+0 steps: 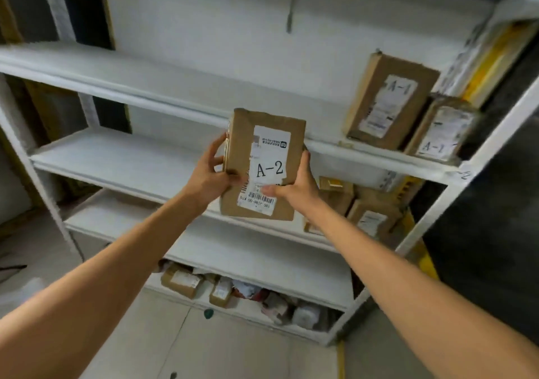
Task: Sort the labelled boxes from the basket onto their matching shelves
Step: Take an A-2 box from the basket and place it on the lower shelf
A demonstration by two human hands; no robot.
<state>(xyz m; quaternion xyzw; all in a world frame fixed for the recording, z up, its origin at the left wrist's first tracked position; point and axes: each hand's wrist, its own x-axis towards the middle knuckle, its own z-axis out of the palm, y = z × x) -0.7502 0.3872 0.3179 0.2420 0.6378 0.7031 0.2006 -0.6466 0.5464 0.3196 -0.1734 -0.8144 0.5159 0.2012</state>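
Arms outstretched, your left hand [208, 174] grips the A-2 box [269, 151] at its left edge, your right hand [294, 187] at its right

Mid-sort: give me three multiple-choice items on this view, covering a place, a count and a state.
1. Where does the larger A-1 box stand? A on the floor; B right end of a white shelf; C bottom shelf, left end.
2. How many boxes show an A-1 label? A none; B five; C two.
3. How is the A-2 box held? A by both hands; B by one hand; C lying untouched.
Key: B, it stands there; C, it plus the smaller A-1 box; A, left hand and right hand grip its sides.
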